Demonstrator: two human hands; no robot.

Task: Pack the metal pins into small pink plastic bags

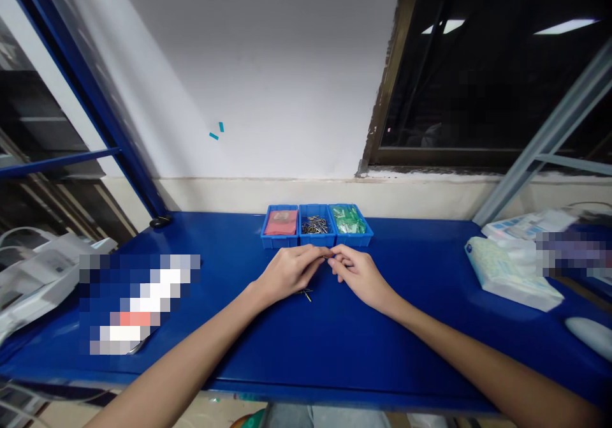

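Note:
My left hand (295,267) and my right hand (356,273) meet over the middle of the blue table, fingertips pinched together and touching. A tiny brassy glint shows between the fingertips, but the thing itself is too small and covered to name. Under my left hand lie a few thin metal pieces (306,295), like screws or pins, partly hidden by it. Just beyond my hands, three blue bins stand side by side. The left bin (280,242) has flat pink pieces (280,222), the middle bin (317,240) a heap of screw-like metal pieces (315,225), the right bin (356,240) green-and-clear plastic packets (349,219).
The blue table (411,364) runs back to a white wall (287,83). A blurred-out item (143,307) lies at left, near a white device (38,275). At right are a soft plastic pack (511,275) and a white rounded object (590,335). Metal frame posts rise on both sides.

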